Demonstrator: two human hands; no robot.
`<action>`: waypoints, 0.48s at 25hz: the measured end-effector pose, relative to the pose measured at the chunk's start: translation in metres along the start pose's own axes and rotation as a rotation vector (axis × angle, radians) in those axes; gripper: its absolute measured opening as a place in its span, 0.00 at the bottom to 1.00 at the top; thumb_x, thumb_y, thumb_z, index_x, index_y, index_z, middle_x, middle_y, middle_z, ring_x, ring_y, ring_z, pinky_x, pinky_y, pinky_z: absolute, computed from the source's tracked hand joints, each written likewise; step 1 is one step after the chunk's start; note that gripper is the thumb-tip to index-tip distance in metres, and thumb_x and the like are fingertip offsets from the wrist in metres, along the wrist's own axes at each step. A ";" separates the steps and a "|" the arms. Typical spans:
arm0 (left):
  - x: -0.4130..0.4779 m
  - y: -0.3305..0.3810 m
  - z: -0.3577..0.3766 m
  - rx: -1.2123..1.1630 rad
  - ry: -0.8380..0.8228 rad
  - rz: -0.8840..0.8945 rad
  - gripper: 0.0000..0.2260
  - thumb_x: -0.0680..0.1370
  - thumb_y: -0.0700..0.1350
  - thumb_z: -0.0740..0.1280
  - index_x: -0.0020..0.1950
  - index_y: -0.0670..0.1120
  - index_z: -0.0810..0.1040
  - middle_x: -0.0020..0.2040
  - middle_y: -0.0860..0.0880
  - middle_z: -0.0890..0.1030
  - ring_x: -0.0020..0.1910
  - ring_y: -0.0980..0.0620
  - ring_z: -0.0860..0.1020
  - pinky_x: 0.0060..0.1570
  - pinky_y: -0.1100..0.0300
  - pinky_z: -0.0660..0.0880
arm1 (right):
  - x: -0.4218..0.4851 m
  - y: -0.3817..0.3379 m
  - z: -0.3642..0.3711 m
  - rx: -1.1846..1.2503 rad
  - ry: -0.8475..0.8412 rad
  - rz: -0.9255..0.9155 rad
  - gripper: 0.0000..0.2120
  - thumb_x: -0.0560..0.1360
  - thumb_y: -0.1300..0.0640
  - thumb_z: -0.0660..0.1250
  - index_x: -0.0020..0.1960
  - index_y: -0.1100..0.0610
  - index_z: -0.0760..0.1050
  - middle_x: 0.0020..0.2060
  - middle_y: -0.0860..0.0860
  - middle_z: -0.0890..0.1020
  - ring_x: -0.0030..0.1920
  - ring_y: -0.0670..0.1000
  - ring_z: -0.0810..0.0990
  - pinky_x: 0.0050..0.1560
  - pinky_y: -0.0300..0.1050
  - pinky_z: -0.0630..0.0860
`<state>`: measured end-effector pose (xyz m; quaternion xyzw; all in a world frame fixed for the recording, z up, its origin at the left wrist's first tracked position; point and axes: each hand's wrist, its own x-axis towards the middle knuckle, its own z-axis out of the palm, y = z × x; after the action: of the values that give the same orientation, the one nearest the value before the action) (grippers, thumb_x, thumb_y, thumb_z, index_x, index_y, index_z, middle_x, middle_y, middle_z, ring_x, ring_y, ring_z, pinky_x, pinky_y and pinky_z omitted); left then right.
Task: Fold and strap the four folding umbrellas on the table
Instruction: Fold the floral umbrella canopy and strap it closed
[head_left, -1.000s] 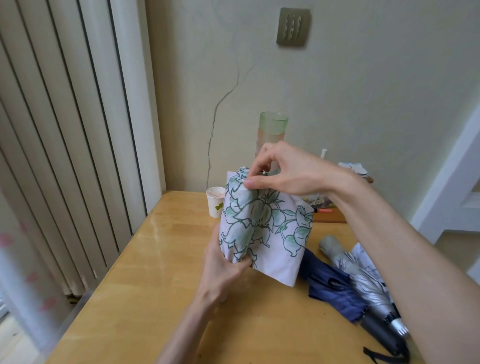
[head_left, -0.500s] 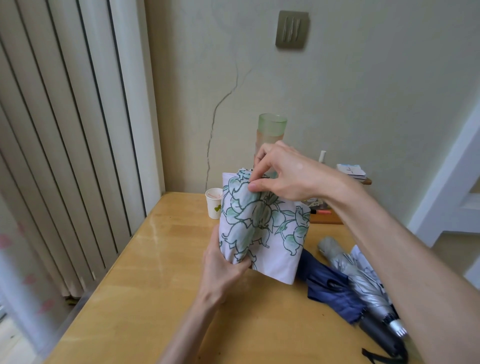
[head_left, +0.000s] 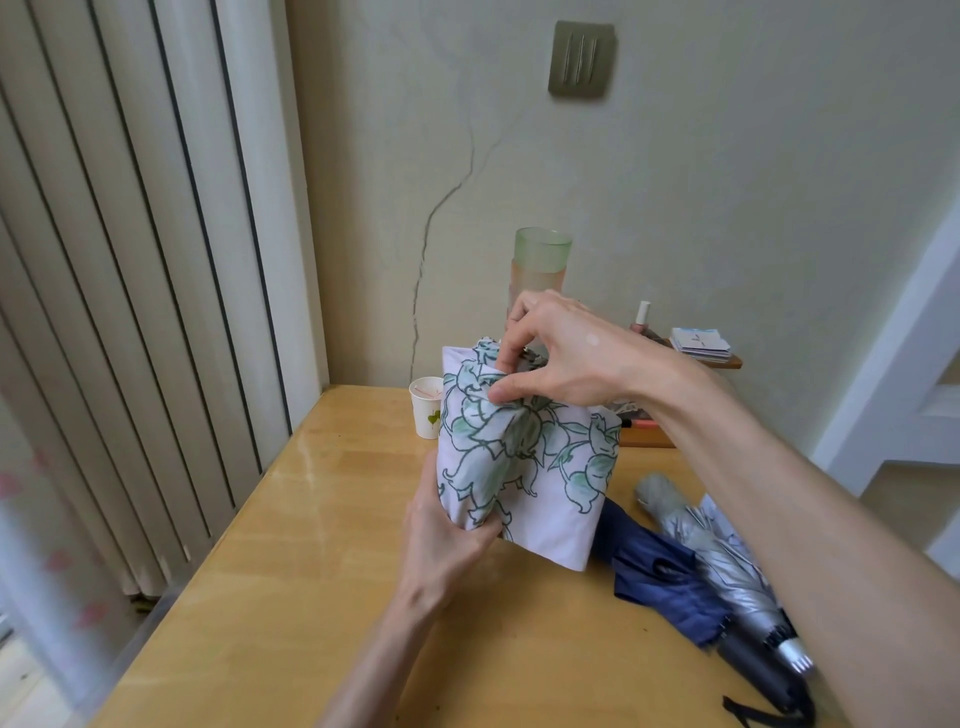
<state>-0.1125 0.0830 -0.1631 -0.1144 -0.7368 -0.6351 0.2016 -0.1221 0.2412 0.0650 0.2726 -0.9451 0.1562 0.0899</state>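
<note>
umbrella (head_left: 524, 462) gripped by left hand (head_left: 441, 551), top pinched by right hand (head_left: 571, 358), paper cup (head_left: 426, 410) behind

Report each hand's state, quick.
Left hand: grips the floral umbrella low down.
Right hand: pinches the umbrella's fabric near the top.

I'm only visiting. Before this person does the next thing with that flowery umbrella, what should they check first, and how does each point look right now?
1. Left hand grips the floral umbrella at its lower end: ok.
2. Right hand pinches the fabric near the top: ok.
3. Canopy wrapped snug all round: not ok, a loose flap hangs out on the right.
4. Strap found and within reach: cannot tell, none is visible.
5. Navy umbrella on the table bundled neatly: not ok, its fabric lies loose.
6. Silver umbrella strapped: cannot tell.
</note>
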 end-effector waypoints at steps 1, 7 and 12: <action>0.000 0.000 0.000 -0.001 0.001 0.005 0.39 0.66 0.46 0.79 0.76 0.53 0.70 0.65 0.57 0.82 0.63 0.54 0.82 0.62 0.45 0.81 | 0.001 0.001 -0.001 0.017 -0.032 -0.011 0.07 0.76 0.44 0.76 0.46 0.46 0.85 0.52 0.44 0.74 0.58 0.46 0.70 0.63 0.49 0.67; 0.000 0.000 0.000 0.014 0.013 0.001 0.39 0.66 0.42 0.79 0.76 0.52 0.71 0.63 0.60 0.83 0.62 0.58 0.82 0.61 0.50 0.82 | 0.006 0.000 -0.008 -0.065 -0.127 -0.077 0.10 0.83 0.48 0.68 0.44 0.39 0.81 0.54 0.44 0.72 0.61 0.46 0.67 0.72 0.53 0.62; 0.000 0.005 0.002 -0.047 0.104 -0.034 0.36 0.69 0.29 0.77 0.74 0.47 0.73 0.58 0.66 0.82 0.58 0.64 0.81 0.56 0.67 0.80 | 0.003 0.003 0.003 0.024 0.234 -0.144 0.09 0.82 0.49 0.72 0.51 0.52 0.88 0.49 0.48 0.73 0.53 0.49 0.73 0.60 0.52 0.73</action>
<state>-0.1105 0.0856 -0.1593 -0.0735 -0.7120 -0.6607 0.2261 -0.1262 0.2415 0.0625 0.3205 -0.9043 0.1914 0.2072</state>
